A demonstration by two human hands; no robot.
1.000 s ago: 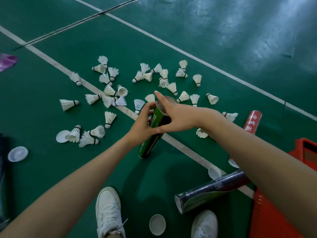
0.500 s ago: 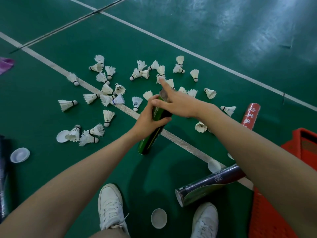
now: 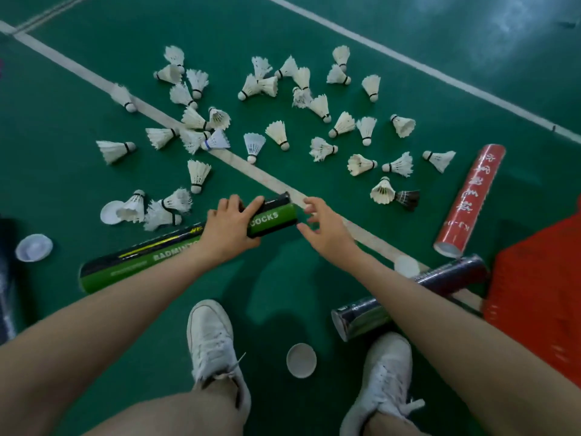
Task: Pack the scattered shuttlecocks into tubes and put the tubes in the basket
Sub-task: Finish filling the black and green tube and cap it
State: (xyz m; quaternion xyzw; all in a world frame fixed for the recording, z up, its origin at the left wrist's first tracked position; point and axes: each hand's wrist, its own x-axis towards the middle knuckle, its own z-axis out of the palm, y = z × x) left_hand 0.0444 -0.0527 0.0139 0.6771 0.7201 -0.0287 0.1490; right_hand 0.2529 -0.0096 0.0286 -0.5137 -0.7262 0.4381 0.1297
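Observation:
My left hand (image 3: 231,226) grips a green and black shuttlecock tube (image 3: 141,262) near its right end. The tube lies almost flat over the green court floor, pointing left. My right hand (image 3: 325,228) hovers just off that end with loosely spread fingers and holds nothing. Several white shuttlecocks (image 3: 319,149) lie scattered on the floor beyond both hands, with one dark one (image 3: 408,198) among them. The red basket (image 3: 540,291) sits at the right edge.
A red tube (image 3: 468,199) lies right of the shuttlecocks. A dark tube (image 3: 408,297) lies under my right forearm. White caps lie at the left (image 3: 34,247), beside the shuttlecocks (image 3: 110,211) and between my white shoes (image 3: 301,360). Another dark object lies at the left edge.
The green tube went from upright to nearly flat, its top end now toward my right hand. My right hand came off its top and now hovers beside that end.

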